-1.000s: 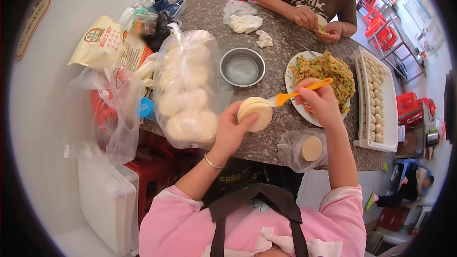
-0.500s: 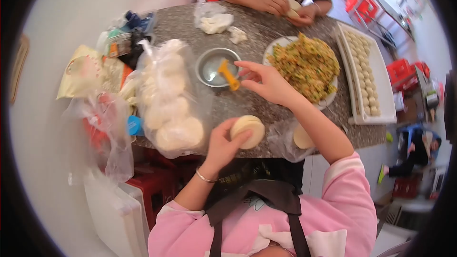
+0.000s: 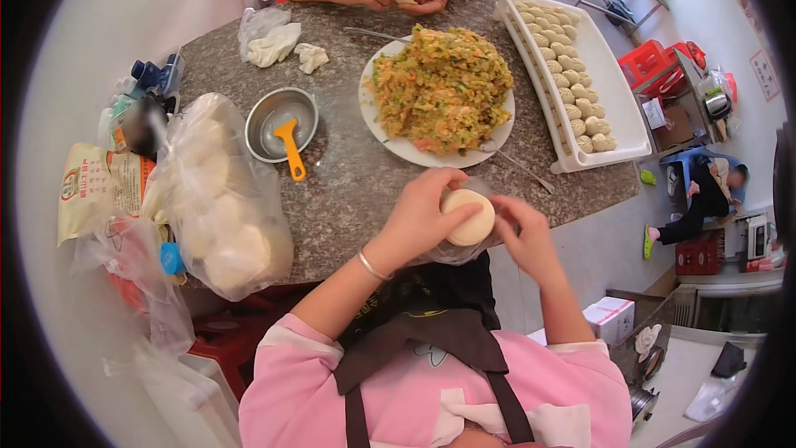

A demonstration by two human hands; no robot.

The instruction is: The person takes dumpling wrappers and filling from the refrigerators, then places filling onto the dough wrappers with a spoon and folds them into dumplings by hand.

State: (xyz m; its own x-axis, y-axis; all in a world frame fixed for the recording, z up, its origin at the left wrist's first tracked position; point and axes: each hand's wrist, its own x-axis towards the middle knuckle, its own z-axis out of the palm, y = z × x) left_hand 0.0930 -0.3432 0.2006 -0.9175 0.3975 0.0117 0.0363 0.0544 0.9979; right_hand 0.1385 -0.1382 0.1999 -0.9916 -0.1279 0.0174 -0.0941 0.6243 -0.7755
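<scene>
Near the plate's point(image 3: 390, 144) six o'clock, left hand point(image 3: 425, 217) grips wrappers point(image 3: 470, 222); at their three o'clock, right hand point(image 3: 529, 241), grip unclear.

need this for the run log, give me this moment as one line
left hand: gripping wrappers; right hand: open beside wrappers; brush: in bowl, handle out; filling: on plate; dumplings: in tray

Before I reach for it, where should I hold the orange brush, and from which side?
The orange brush is probably best pinched by the outer end of its handle, coming from the wearer's side. The handle pokes out over the near rim of the metal bowl, leaving that end free to grip, while the wider head sits inside the bowl.
</scene>
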